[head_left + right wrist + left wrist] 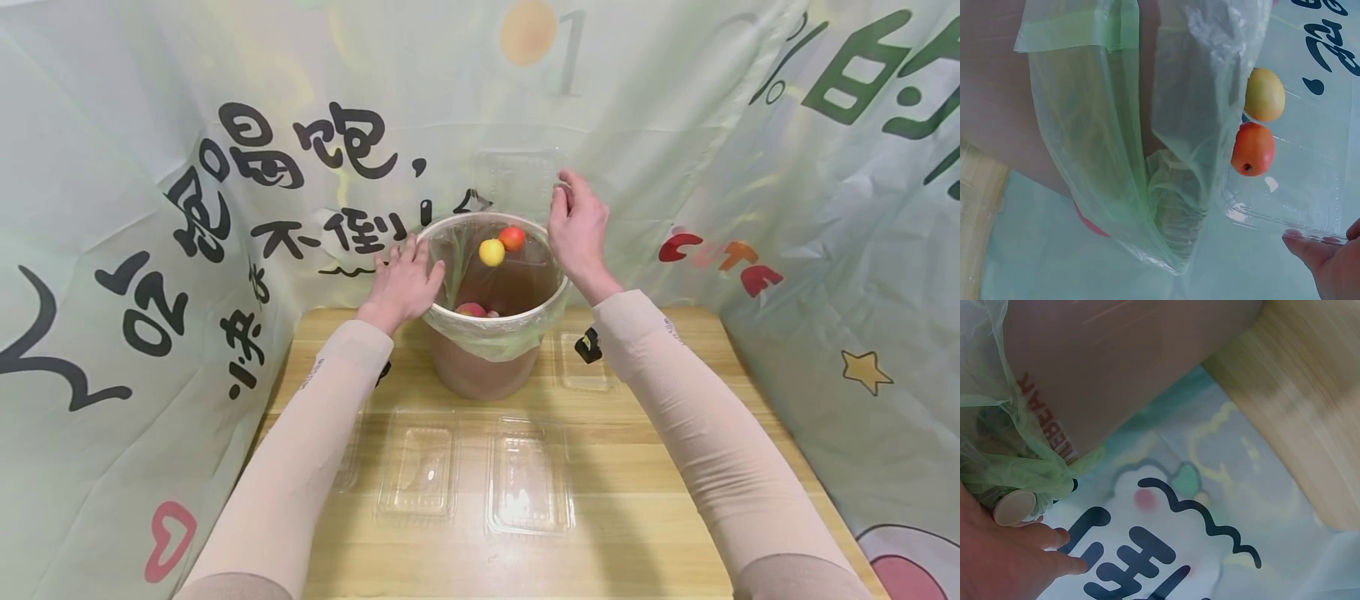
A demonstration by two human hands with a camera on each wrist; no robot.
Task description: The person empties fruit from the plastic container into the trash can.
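My right hand pinches the edge of a clear plastic container, tipped up at the back of the bin. A yellow fruit and a red-orange fruit are off the container's tray, over the bin's mouth. The brown bin stands on the table, lined with a thin green plastic bag folded over its pale rim. Inside it a red fruit shows at the near wall. My left hand rests on the bin's left rim, fingers mostly straight and spread.
Several clear plastic containers lie on the wooden table: one in front of the bin, another beside it, one right of the bin. Printed cloth walls the table at the back and both sides.
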